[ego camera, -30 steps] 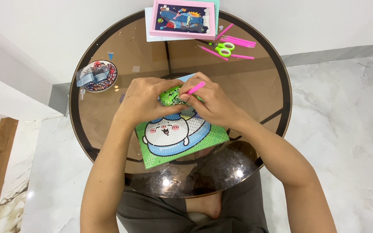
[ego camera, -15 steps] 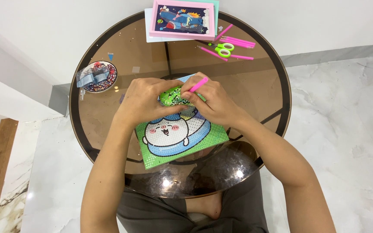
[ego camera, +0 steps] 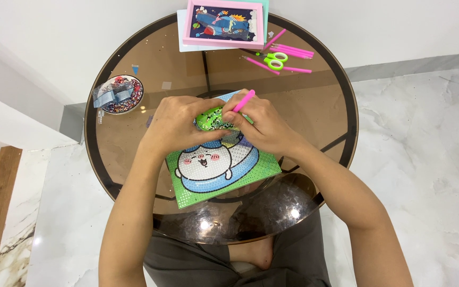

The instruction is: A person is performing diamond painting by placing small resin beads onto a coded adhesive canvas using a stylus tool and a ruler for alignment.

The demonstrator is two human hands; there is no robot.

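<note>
Holding a small green tray (ego camera: 214, 119) in the closed left hand (ego camera: 173, 125), the person pinches a pink pen (ego camera: 243, 101) in the right hand (ego camera: 264, 125) and dips its tip toward it. Beneath, near the round glass table's (ego camera: 314, 159) front edge, the cartoon canvas (ego camera: 221, 167) looks largely filled; the patch under the hands is hidden, so I can't tell what's left.

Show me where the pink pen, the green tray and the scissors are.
pink pen (ego camera: 245, 100), head view, upper shaft.
green tray (ego camera: 212, 120), head view, visible middle between hands.
scissors (ego camera: 276, 59), head view, green handles.
</note>
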